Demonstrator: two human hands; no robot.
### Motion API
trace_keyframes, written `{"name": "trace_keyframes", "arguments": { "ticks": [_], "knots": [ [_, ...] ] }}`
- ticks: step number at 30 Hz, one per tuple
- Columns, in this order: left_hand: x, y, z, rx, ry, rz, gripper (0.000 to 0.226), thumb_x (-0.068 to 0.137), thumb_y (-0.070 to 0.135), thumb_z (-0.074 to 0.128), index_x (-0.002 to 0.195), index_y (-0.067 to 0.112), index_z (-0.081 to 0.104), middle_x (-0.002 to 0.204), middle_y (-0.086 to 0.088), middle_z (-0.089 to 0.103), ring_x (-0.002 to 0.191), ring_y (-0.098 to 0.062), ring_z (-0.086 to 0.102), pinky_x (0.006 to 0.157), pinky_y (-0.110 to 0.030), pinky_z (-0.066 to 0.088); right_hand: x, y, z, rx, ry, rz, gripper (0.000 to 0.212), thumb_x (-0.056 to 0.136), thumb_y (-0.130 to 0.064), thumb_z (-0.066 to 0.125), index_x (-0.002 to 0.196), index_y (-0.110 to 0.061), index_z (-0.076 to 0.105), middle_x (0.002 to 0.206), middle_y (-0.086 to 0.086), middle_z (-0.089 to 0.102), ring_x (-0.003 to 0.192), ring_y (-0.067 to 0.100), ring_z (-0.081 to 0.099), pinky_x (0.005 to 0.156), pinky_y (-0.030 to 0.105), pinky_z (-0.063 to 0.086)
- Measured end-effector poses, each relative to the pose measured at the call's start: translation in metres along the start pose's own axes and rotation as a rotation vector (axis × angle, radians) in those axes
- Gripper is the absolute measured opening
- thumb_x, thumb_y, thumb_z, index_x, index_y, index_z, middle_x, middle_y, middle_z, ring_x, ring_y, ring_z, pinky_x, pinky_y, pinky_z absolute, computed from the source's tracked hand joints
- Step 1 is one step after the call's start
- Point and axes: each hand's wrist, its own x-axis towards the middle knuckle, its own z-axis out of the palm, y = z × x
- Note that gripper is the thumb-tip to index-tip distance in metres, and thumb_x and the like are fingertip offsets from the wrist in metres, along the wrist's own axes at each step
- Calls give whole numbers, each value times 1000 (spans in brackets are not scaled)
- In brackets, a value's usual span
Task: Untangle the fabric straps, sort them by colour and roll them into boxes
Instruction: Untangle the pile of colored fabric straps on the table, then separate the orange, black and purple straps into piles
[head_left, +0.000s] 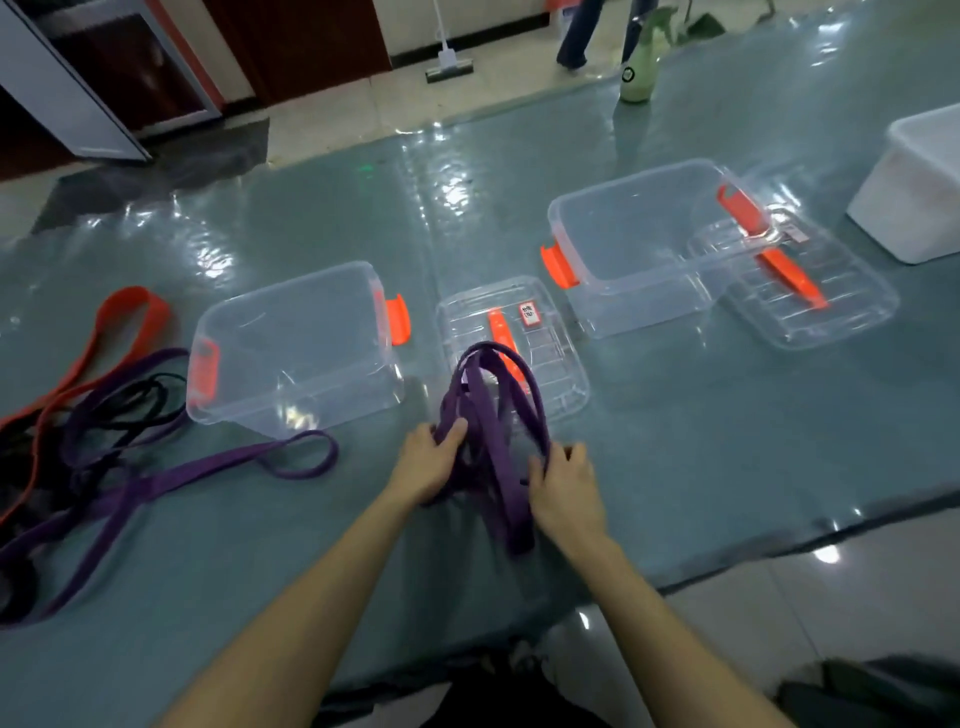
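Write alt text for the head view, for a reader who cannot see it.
The left grip and right grip hold a purple strap bundle at a table. Beyond stand two empty clear boxes, lids beside; more straps lie tangled left.

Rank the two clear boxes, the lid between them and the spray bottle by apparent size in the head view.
1. Right clear box and left clear box: too alike to rank.
2. Lid between them.
3. Spray bottle, farthest away.

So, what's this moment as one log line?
left grip, right grip: holding bundled purple fabric strap | clear plastic boxes: empty | tangled strap pile: far left
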Motion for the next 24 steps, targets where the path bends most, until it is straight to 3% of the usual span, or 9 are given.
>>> {"name": "trace_keyframes", "arguments": {
  "ticks": [2, 4, 6, 8, 10, 13, 17, 20, 24],
  "knots": [
    [-13, -25, 3, -6, 8, 46, 35, 102, 54, 68, 113, 22, 62, 105, 3, 73, 92, -10, 73, 85, -36, 52, -1, 6, 7, 35, -11, -27, 32, 113, -29, 51, 127, 0, 57, 126, 21, 54, 111, 43, 61, 95, 49, 48],
    [-17, -36, 7, -87, -47, 33, 34, 103, 44, 72, 122, 19, 59, 108, -3, 75, 90, -18, 73, 81, -40, 59, -3, 9, 13, 114, -7, -44, 39, 111, -29, 55, 140, -2, 52, 131, 19, 56, 115, 41, 63, 96, 46, 50],
    [-18, -32, 4, -216, -60, 21, 45, 106, 42, 68, 140, 18, 53, 130, -9, 74, 102, -22, 73, 94, -42, 61, -8, 7, 15, 180, 29, -65, 60, 109, -27, 58, 162, -11, 35, 140, 15, 55, 120, 36, 63, 99, 48, 53],
    [-17, -27, 1, -309, -31, 56, 74, 102, 47, 73, 161, 19, 38, 151, -1, 60, 130, -19, 62, 118, -42, 48, -12, 4, 17, 143, 38, -103, 66, 109, -27, 55, 169, -19, 26, 136, 13, 54, 111, 36, 64, 91, 48, 55],
    [-16, -31, 0, -142, -52, 139, 96, 92, 47, 85, 167, 25, 28, 154, -2, 50, 144, -21, 50, 124, -44, 40, -13, 4, 22, 40, 15, -117, 64, 112, -27, 50, 170, -18, 25, 134, 16, 51, 105, 38, 63, 84, 45, 52],
    [-13, -46, -2, 411, -19, 191, 101, 94, 60, 76, 172, 35, 17, 156, -10, 39, 150, -31, 39, 125, -51, 37, -13, -2, 19, -29, -42, -77, 66, 113, -34, 47, 170, -14, 21, 139, 17, 46, 108, 40, 62, 84, 46, 52],
    [-18, -49, -16, 420, 30, 224, 100, 92, 76, 66, 171, 37, 18, 155, -8, 42, 145, -35, 47, 120, -52, 42, -24, -19, -5, -379, 144, -98, 47, 107, -36, 56, 141, -4, 53, 132, 17, 53, 114, 39, 61, 92, 49, 54],
    [-31, -65, -38, 353, 72, 251, 84, 100, 70, 59, 169, 36, 27, 156, -4, 48, 139, -31, 55, 114, -49, 50, -31, -47, -14, -345, 311, -286, 24, 99, -20, 66, 114, -1, 66, 119, 19, 61, 102, 40, 62, 87, 53, 54],
    [-50, -120, -88, 409, 233, 222, 50, 108, 47, 61, 149, 20, 60, 146, -2, 61, 136, -25, 60, 111, -40, 49, -38, -106, 20, -222, 155, -587, 9, 96, -13, 69, 96, -4, 68, 102, 17, 65, 93, 41, 64, 77, 54, 56]
  ]
}}
